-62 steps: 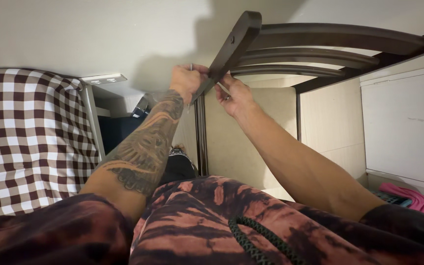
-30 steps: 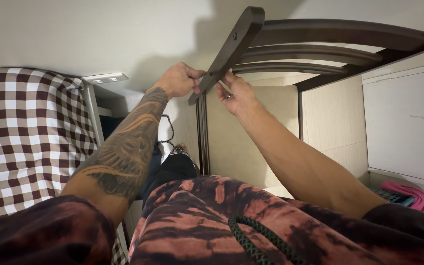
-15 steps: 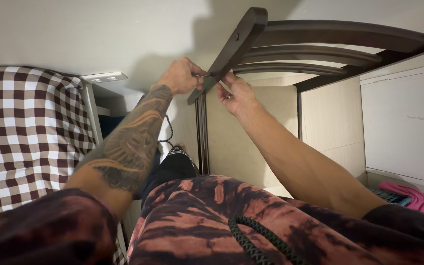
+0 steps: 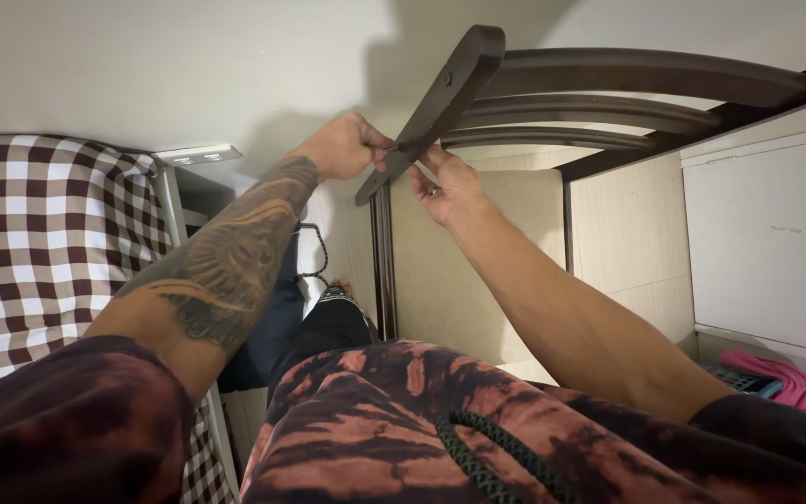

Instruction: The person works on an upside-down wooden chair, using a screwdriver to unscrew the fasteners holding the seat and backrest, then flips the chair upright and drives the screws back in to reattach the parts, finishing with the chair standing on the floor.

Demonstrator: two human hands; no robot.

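Checked cloth (image 4: 39, 233): far left, away from both hands.
Left hand (image 4: 347, 145): fingers wrapped tight on the dark chair post (image 4: 431, 107), near its low end.
Right hand (image 4: 450, 187): just right of the post, fingertips pinched together against it.

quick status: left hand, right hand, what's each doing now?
Left hand: closed on the dark chair back post.
Right hand: touching the same post; grip cannot be told.

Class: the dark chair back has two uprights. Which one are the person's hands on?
The near upright, ending at the rounded top corner; left hand and right hand meet on it. The far upright is untouched.
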